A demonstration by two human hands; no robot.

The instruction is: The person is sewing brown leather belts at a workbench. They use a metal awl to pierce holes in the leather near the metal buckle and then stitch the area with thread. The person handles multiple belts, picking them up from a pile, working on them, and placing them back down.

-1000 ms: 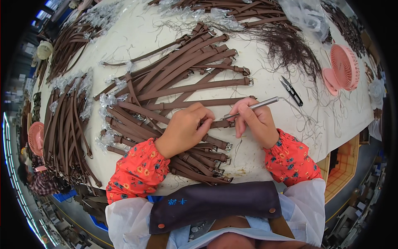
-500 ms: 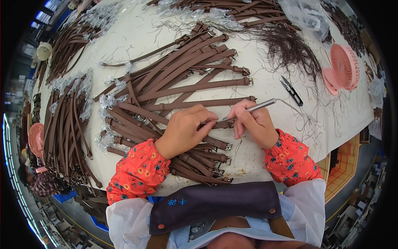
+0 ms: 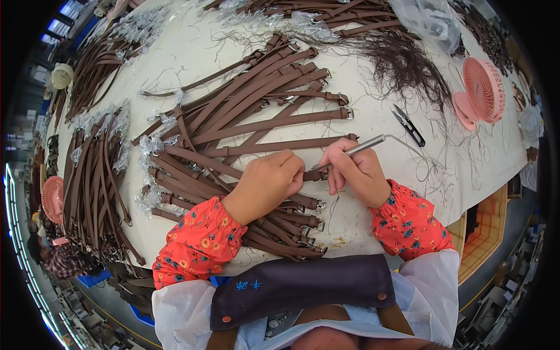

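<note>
My left hand is closed on a brown belt, its fingertips hidden behind the curled knuckles. My right hand grips a slim metal pen-like tool with a grey cord, its tip resting at the belt close to my left fingers. Around both hands lies a fanned pile of brown belts with silver buckles, some ends in clear plastic. Right of the pile, black thread snips lie on the white-covered table among loose threads.
Pink fans stand at right and left. More belt bundles lie left and at the back, near a dark tangle of threads and clear plastic bags. A yellow crate sits below the right edge. A person in plaid is at far left.
My left hand and forearm have shifted slightly to the right, closer to the tool's tip. My right hand and the tool have hardly moved, still on the same belt.
</note>
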